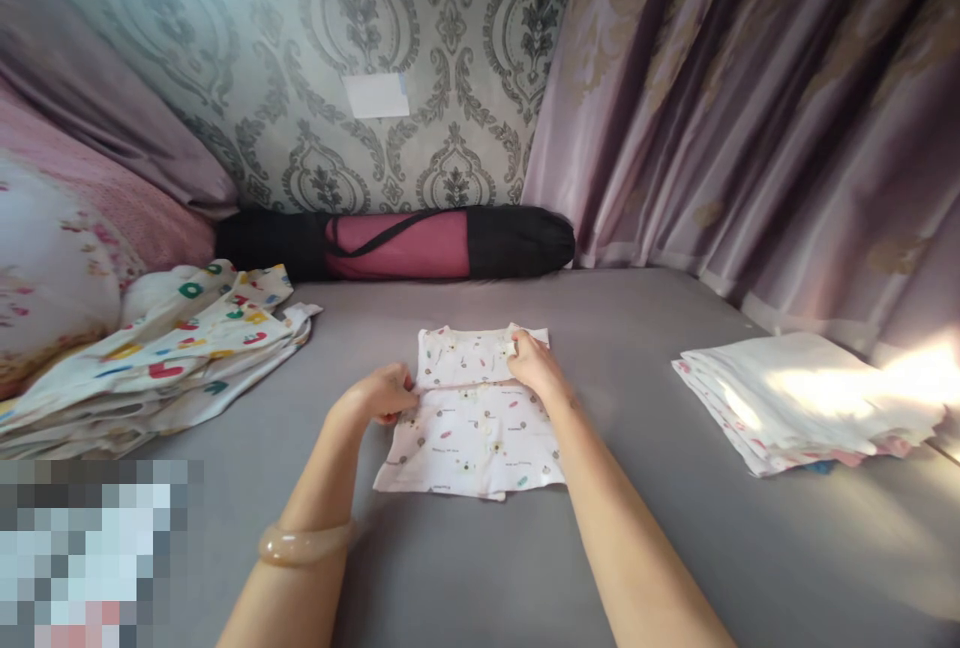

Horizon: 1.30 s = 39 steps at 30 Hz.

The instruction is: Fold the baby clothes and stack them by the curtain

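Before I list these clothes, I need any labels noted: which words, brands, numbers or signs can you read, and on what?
None can be read.
White printed garment: tiny lines of lettering, too small to read.
White rectangle on the patterned wall: no writing I can make out.

a home: curtains [667,108], patterned wallpaper [450,18], apparently a pillow [56,268]

Left grip [384,394], right grip [531,364] — both on a printed garment [469,440].
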{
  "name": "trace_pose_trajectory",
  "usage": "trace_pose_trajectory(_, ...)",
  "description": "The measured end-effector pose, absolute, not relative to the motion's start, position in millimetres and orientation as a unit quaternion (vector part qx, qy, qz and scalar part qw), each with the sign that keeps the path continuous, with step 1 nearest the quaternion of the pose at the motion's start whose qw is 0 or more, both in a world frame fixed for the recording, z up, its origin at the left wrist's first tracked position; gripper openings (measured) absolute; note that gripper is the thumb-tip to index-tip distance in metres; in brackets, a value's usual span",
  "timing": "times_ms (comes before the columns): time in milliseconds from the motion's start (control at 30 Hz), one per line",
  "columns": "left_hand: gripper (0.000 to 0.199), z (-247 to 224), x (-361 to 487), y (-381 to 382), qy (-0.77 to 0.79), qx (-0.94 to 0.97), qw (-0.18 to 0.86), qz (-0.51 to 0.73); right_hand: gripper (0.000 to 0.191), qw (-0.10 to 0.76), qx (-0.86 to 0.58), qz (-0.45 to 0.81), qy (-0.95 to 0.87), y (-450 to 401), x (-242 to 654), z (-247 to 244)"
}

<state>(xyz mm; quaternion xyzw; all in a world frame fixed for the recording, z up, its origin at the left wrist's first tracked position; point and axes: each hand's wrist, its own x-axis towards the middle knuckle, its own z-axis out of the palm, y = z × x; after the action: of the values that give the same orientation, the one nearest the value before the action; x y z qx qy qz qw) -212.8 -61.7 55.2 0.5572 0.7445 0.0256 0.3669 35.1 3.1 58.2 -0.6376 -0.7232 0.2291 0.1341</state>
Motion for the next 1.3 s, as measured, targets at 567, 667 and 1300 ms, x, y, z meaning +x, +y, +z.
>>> trace_pose_trajectory(567, 0.027, 63, -218, -45, 0.805, 0.546, 0.185, 0.144, 0.019, 0.148, -0.661, 0.224, -0.701, 17, 33, 41)
trace_pose_trajectory(667, 0.034, 58, -203, -29, 0.820, 0.530, 0.168, 0.135, 0.020, 0.135, -0.666, 0.210, -0.703, 15, 29, 43)
trace_pose_trajectory(1300, 0.043, 37, -166, -33, 0.842, 0.527, 0.073, 0.089, 0.025, 0.219, -0.669, 0.205, -0.680, -5, 2, 31)
